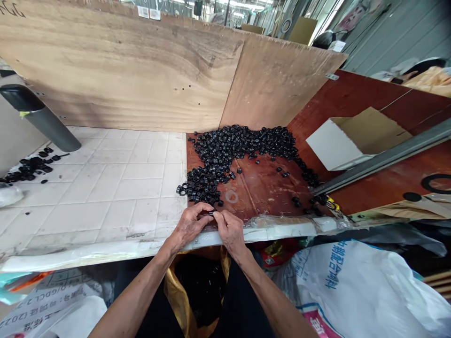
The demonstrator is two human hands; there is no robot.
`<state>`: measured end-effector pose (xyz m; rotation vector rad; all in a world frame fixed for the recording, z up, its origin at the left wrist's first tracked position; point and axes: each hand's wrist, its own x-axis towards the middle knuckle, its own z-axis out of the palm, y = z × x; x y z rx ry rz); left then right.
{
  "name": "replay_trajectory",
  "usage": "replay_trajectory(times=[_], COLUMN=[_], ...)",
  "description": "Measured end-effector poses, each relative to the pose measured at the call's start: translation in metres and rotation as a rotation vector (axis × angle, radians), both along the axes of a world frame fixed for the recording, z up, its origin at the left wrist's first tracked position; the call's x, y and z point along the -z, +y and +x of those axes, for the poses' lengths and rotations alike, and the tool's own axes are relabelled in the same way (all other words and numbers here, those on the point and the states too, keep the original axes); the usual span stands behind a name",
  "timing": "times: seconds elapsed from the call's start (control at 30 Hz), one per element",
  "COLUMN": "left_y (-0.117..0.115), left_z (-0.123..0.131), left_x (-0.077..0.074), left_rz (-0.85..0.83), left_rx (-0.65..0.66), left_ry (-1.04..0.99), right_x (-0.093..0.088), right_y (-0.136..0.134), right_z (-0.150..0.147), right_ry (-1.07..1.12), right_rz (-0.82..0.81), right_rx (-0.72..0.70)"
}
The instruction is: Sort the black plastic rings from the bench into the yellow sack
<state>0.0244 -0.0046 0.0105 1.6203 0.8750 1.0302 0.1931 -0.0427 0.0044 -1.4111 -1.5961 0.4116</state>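
Pinching a small black part (212,212) between the fingertips, the left hand (190,224) and right hand (230,231) meet over the bench's front edge (120,254). Thumb and forefinger of each close on it from opposite sides, hiding most of its shape. Just beyond the fingers is the near end of a pile (229,145) of black rings, spread over a red-brown board (243,188). White tiling (112,176) covers the left stretch. Plywood (141,70) closes off the back, with a workshop visible above it; a red panel (310,103) stands at the right. A metal bar (387,157) slants across that side, in front of an open box (338,145). Far left, a grey cylinder (54,124) leans near a smaller heap (33,168). Below the edge, a yellow sack (176,291) gapes between the knees; a white sack (359,286) bulges at right.
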Motion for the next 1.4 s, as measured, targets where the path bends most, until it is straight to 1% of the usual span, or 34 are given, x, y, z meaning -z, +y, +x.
replay_trajectory(times=[0.07, 0.13, 0.2, 0.23, 0.33, 0.4, 0.47, 0.53, 0.63, 0.7, 0.77, 0.8, 0.87, 0.93, 1.1, 1.17, 1.3, 1.4], left_y=[0.0, 0.0, -0.001, -0.001, -0.004, -0.008, -0.013, -0.017, -0.019, -0.018, -0.017, -0.017, -0.017, -0.017, -0.017, -0.017, -0.016, -0.018], left_z=[0.001, 0.002, 0.001, 0.0, -0.003, -0.006, -0.008, -0.009, -0.01, -0.009, -0.009, -0.009, -0.01, -0.01, -0.011, -0.011, -0.01, -0.011], left_x=[0.001, 0.002, 0.001, 0.0, -0.005, -0.008, -0.009, -0.008, -0.005, -0.003, -0.002, -0.001, -0.001, -0.001, 0.003, 0.004, 0.005, 0.002], left_rz=[-0.024, -0.041, -0.034, -0.019, 0.053, 0.101, 0.124, 0.104, 0.05, 0.019, -0.005, -0.013, -0.02, -0.025, -0.029, -0.027, -0.032, -0.042], left_rx=[0.014, 0.025, 0.018, 0.01, -0.006, -0.014, -0.017, -0.012, -0.013, -0.023, -0.029, -0.028, -0.032, -0.055, -0.108, -0.121, -0.078, -0.039], left_ry=[-0.009, -0.011, 0.005, 0.024, 0.113, 0.159, 0.179, 0.166, 0.112, 0.079, 0.057, 0.052, 0.054, 0.056, 0.064, 0.069, 0.025, 0.005], right_x=[0.001, 0.001, 0.0, 0.0, 0.0, 0.0, 0.0, -0.001, -0.001, -0.001, -0.001, -0.001, -0.002, -0.004, -0.009, -0.009, -0.005, -0.005], right_y=[-0.001, -0.003, -0.004, -0.005, -0.004, -0.003, -0.002, -0.002, -0.004, -0.006, -0.008, -0.009, -0.008, -0.007, -0.006, -0.007, -0.009, -0.012], right_z=[0.001, 0.003, 0.006, 0.007, 0.007, 0.005, 0.003, 0.002, 0.004, 0.006, 0.007, 0.007, 0.006, 0.005, 0.007, 0.008, 0.007, 0.004], right_ry=[0.102, 0.156, 0.16, 0.158, 0.117, 0.036, -0.044, -0.077, 0.011, 0.085, 0.111, 0.111, 0.096, 0.066, -0.02, -0.003, 0.04, 0.073], right_rz=[-0.015, -0.013, -0.004, -0.006, -0.03, -0.04, -0.041, -0.046, -0.071, -0.082, -0.1, -0.111, -0.121, -0.085, 0.006, 0.012, -0.02, -0.037], right_rx=[0.004, -0.065, -0.146, -0.162, -0.131, -0.105, -0.108, -0.117, -0.113, -0.158, -0.224, -0.234, -0.199, -0.145, -0.224, -0.21, -0.196, -0.155])
